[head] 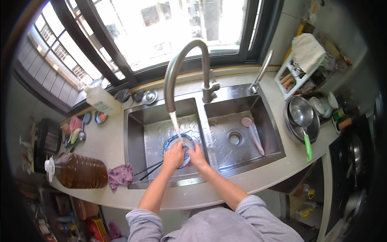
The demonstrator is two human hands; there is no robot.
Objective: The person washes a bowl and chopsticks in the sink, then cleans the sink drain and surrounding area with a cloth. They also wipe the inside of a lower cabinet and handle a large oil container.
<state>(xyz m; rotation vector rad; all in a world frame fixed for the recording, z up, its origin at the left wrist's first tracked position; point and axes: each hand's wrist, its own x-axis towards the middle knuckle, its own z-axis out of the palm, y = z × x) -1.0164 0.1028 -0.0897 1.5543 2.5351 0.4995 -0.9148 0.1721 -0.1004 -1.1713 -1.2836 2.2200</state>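
In the left basin of a steel double sink [208, 136], water runs from the arched faucet [169, 81] onto a blue-and-white bowl [188, 142]. My right hand [196, 155] grips the bowl at its right rim. My left hand [174, 155] is on its left side, fingers reaching over the inside; whether those fingers hold anything else is hidden. Dark chopsticks [152, 171] lie at the lower left of this basin, partly behind my left forearm. A pink long-handled brush [255, 137] rests in the right basin, beside the drain [235, 138].
Left of the sink are a large plastic jug of brown liquid [81, 171], a purple cloth [121, 177] and a white bottle [102, 99]. On the right stand stacked metal pans [302, 118] with a green-handled ladle and a white rack [287, 81]. A small second tap [261, 72] rises behind the right basin.
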